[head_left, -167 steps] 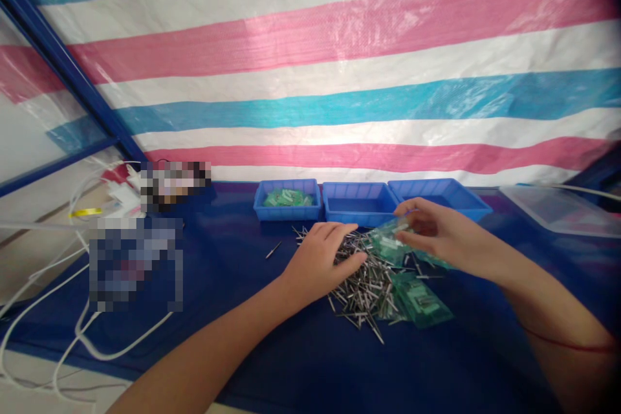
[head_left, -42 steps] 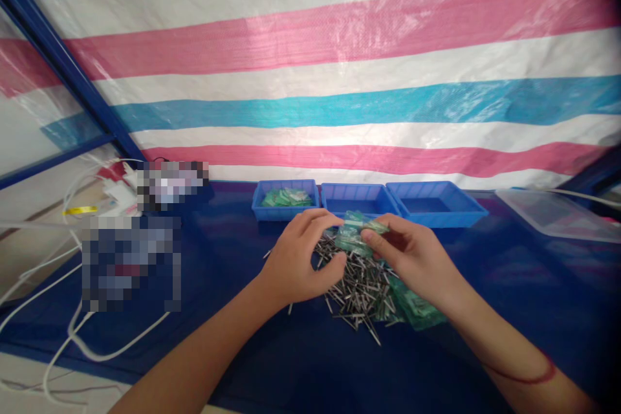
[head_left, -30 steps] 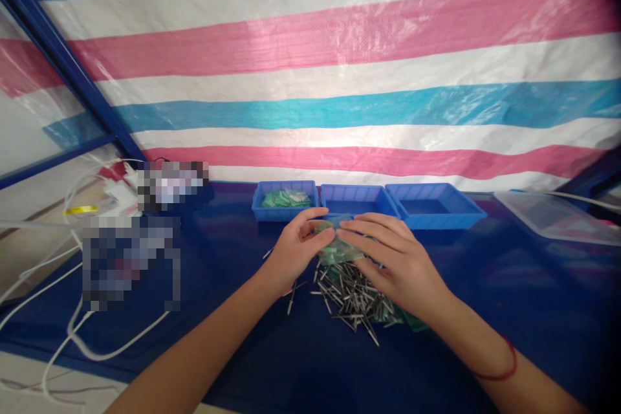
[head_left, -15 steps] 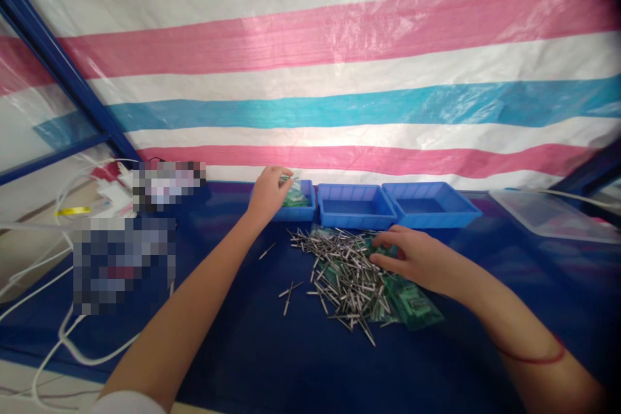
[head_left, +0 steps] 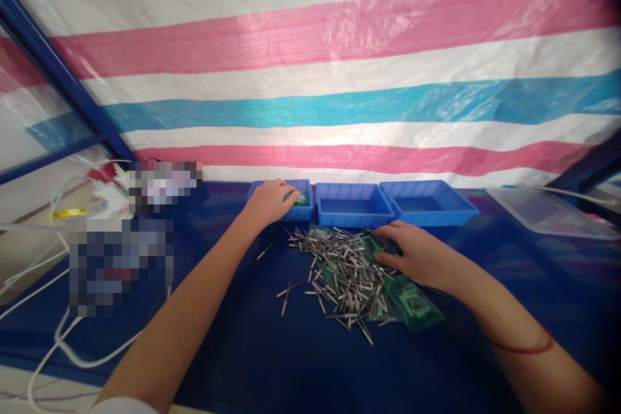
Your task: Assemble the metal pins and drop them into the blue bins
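Observation:
My left hand point(head_left: 269, 200) is over the left blue tray point(head_left: 309, 212), its fingertips close to the green packets point(head_left: 301, 198) inside. Most of its fingers are hidden behind the back of the hand, so its grip cannot be made out. On the right, my right hand point(head_left: 405, 249) lies at the far right edge of a heap of thin metal pins point(head_left: 347, 272) that look like blind rivets. Its thumb and fingers are spread around a green plastic packet point(head_left: 371, 247). Another green packet point(head_left: 417, 304) with small pieces inside rests below that hand.
A middle blue tray point(head_left: 356, 215) and a right blue tray point(head_left: 431, 210) stand in line along the striped sheet point(head_left: 339, 58). A clear plastic lid point(head_left: 543, 213) lies farther right. White cables point(head_left: 63, 336) and blurred-out items are at left. Loose pins point(head_left: 286, 294) lie beside the heap.
My left hand has come down and slightly left, from above the tray to its front side. My right hand has barely shifted, with its thumb and fingers a little farther apart.

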A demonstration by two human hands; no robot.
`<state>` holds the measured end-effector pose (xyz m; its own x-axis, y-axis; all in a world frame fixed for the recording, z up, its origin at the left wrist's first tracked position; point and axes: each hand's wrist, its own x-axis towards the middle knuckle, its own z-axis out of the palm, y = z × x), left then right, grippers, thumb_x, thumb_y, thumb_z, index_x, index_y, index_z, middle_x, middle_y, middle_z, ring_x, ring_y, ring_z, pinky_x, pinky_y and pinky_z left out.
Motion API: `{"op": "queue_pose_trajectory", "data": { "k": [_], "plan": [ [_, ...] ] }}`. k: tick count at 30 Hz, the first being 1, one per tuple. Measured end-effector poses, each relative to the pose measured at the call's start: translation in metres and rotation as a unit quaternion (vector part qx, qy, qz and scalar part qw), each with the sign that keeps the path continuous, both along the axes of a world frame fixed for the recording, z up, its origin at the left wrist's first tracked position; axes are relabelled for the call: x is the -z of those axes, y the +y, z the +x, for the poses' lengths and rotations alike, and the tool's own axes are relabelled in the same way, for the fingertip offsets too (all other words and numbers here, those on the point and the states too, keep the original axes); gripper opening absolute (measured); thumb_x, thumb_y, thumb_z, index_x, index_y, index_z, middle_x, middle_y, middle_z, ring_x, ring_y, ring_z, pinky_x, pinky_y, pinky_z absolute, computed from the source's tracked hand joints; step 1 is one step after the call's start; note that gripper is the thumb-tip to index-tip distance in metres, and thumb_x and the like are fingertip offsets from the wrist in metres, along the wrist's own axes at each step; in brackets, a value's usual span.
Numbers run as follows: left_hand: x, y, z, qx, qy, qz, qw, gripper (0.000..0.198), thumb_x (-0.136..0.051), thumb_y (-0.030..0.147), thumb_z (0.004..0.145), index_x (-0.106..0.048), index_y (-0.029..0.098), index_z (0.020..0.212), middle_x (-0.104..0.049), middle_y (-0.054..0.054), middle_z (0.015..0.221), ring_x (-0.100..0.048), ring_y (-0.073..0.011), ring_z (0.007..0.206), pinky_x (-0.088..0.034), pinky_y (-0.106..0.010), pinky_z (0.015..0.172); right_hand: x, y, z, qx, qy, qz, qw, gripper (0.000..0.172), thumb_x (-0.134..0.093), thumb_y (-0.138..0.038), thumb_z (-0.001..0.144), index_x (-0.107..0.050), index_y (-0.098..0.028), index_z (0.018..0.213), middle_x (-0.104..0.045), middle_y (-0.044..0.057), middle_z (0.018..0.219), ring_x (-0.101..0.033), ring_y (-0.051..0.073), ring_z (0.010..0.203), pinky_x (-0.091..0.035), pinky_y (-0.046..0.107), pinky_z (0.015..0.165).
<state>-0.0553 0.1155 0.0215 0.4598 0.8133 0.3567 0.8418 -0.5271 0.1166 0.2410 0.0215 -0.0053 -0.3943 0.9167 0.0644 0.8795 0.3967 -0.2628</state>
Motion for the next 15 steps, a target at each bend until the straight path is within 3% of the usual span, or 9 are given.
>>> {"op": "queue_pose_trajectory", "data": {
  "k": [4,8,12,15],
  "plan": [
    [-0.004,-0.026,0.01,-0.01,-0.022,0.049,0.999,0.035,-0.042,0.035,0.094,-0.06,0.019,0.12,-0.058,-0.01,0.121,-0.048,-0.0243,0.116,-0.036,-0.042,0.101,0.003,-0.002,0.004,-0.004,-0.005,0.008,1.0,0.048,-0.062,-0.031,0.074,-0.064,-0.013,0.118,-0.064,0.014,0.107,-0.06,0.029,0.098,-0.045,0.037,0.089],
    [-0.002,-0.061,0.031,0.097,-0.058,0.083,0.99,0.026,-0.046,0.03,0.092,-0.064,0.019,0.108,-0.06,-0.008,0.114,-0.049,-0.0235,0.112,-0.039,-0.043,0.098,0.002,-0.002,0.003,-0.017,0.003,0.008,1.0,0.051,-0.061,-0.029,0.071,-0.062,-0.012,0.12,-0.063,0.014,0.11,-0.058,0.028,0.103,-0.043,0.037,0.092],
    [0.001,-0.086,0.048,0.167,-0.074,0.058,0.981,0.023,-0.049,0.028,0.091,-0.066,0.02,0.104,-0.058,-0.008,0.118,-0.047,-0.0251,0.115,-0.04,-0.044,0.097,-0.008,-0.003,-0.001,-0.017,0.016,-0.007,1.0,0.038,-0.056,-0.024,0.071,-0.065,-0.012,0.107,-0.066,0.013,0.101,-0.06,0.027,0.095,-0.045,0.035,0.084],
    [0.002,-0.094,0.054,0.185,-0.082,0.024,0.979,0.024,-0.049,0.028,0.091,-0.067,0.02,0.104,-0.059,-0.008,0.117,-0.048,-0.0245,0.114,-0.039,-0.042,0.098,-0.017,-0.005,-0.003,0.0,0.026,-0.023,0.999,0.025,-0.051,-0.024,0.076,-0.065,-0.016,0.095,-0.069,0.009,0.089,-0.063,0.023,0.08,-0.045,0.032,0.073]
  ]
}}
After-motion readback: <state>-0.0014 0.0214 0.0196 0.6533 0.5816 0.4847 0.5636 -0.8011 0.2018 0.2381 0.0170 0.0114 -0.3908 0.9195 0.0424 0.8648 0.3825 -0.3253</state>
